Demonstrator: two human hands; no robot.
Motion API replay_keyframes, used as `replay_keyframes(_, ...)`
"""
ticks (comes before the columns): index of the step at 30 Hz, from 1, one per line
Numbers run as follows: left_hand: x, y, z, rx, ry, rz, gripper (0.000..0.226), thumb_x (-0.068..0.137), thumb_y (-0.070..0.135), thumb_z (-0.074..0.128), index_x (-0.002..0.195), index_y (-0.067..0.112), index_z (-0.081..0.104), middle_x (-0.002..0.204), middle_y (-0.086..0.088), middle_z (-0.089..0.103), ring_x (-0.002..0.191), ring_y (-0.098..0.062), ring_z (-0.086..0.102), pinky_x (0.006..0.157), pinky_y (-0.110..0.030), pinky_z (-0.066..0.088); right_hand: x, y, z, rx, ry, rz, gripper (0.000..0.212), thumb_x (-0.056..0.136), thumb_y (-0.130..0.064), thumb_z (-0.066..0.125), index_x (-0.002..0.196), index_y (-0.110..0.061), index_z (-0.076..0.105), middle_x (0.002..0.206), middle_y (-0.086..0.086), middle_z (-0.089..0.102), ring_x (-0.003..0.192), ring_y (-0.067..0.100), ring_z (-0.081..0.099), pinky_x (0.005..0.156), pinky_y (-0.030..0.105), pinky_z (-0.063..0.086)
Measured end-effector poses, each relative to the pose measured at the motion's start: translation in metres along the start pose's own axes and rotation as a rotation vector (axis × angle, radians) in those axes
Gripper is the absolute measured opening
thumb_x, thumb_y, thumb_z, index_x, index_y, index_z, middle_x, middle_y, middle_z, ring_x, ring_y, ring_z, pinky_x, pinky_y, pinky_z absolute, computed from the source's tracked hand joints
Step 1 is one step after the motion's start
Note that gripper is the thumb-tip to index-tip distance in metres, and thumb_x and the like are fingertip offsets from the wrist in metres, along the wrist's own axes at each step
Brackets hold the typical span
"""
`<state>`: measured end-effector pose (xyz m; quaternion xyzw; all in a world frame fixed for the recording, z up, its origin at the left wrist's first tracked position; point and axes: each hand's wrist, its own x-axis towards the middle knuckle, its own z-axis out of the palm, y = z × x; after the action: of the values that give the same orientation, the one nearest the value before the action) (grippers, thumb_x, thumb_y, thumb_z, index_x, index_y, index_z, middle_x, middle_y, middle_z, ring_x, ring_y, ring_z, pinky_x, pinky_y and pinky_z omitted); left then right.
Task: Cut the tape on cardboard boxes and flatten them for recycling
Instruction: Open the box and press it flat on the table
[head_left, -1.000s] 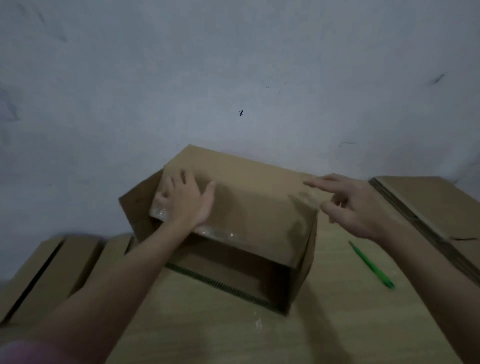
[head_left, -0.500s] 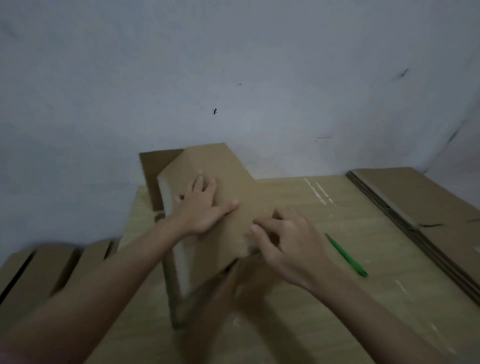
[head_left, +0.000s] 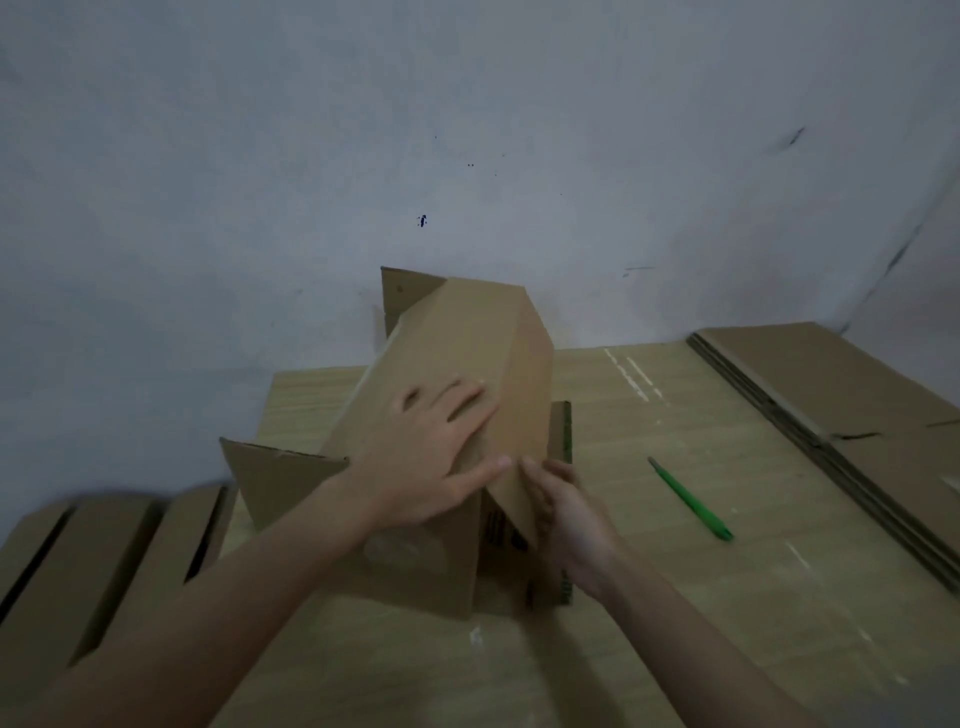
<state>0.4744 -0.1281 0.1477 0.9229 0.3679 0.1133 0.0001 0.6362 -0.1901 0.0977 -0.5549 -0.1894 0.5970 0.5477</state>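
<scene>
Dim, bluish, grainy light; soft motion blur; wide-angle bending at the edges.

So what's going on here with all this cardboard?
A person is collapsing a cardboard box on a wooden table. The left hand presses flat on the box's top panel, while the right hand holds its near edge. The box is skewed, not yet flat, with flaps sticking out. A green cutter lies to the right, and flattened cardboard is stacked beyond it.
</scene>
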Motion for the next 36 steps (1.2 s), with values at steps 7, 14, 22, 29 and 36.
replay_keyframes(7, -0.007, -0.043, 0.000, -0.158, 0.375, 0.153, 0.052, 0.099, 0.049, 0.031, 0.129, 0.015, 0.055, 0.121, -0.008, 0.062, 0.109, -0.023, 0.060, 0.092, -0.034, 0.043, -0.020, -0.062, 0.024, -0.035, 0.004, -0.415, 0.030, 0.089, -0.008, 0.062, 0.119, -0.009, 0.059, 0.107, 0.004, 0.069, 0.094, 0.018, 0.067, 0.073, 0.030, 0.055)
replay_keyframes(14, -0.006, -0.017, 0.014, -0.619, 0.740, 0.262, 0.063, 0.099, 0.018, 0.042, 0.146, 0.041, 0.006, 0.151, -0.010, 0.016, 0.134, -0.045, 0.033, 0.099, -0.040, 0.047, -0.013, -0.080, 0.061, -0.014, -0.223, -0.435, 0.031, 0.100, -0.015, 0.040, 0.129, -0.013, 0.051, 0.123, 0.006, 0.061, 0.105, 0.018, 0.059, 0.090, 0.034, 0.051)
replay_keyframes(22, -0.004, -0.019, 0.011, -0.141, 0.648, 0.252, 0.038, 0.102, 0.011, 0.025, 0.133, 0.012, 0.046, 0.142, -0.025, 0.040, 0.088, -0.025, 0.061, 0.069, -0.022, 0.051, 0.006, -0.039, 0.056, -0.521, -0.224, -0.382, 0.054, 0.091, -0.008, 0.052, 0.140, -0.023, 0.033, 0.123, -0.003, 0.048, 0.097, 0.003, 0.049, 0.067, 0.008, 0.043)
replay_keyframes(29, 0.007, -0.017, -0.003, -0.172, 0.421, 0.062, 0.053, 0.093, 0.014, 0.038, 0.143, 0.027, 0.029, 0.081, -0.020, 0.066, 0.046, -0.024, 0.054, 0.046, -0.024, 0.046, -0.008, -0.032, 0.012, -0.886, -0.242, -0.622, 0.010, 0.087, -0.029, 0.065, 0.078, -0.026, 0.063, 0.082, -0.004, 0.064, 0.079, 0.012, 0.061, 0.070, 0.029, 0.050)
replay_keyframes(36, 0.015, 0.036, 0.011, 0.121, 0.493, 0.233, 0.090, 0.073, 0.002, 0.050, 0.149, 0.028, 0.010, 0.144, -0.021, 0.040, 0.031, -0.019, 0.040, 0.033, -0.022, 0.019, -0.022, -0.050, -0.048, -0.820, -0.316, -0.339, 0.014, 0.086, -0.019, 0.065, 0.075, -0.012, 0.067, 0.071, -0.004, 0.066, 0.071, 0.006, 0.060, 0.067, 0.020, 0.042)
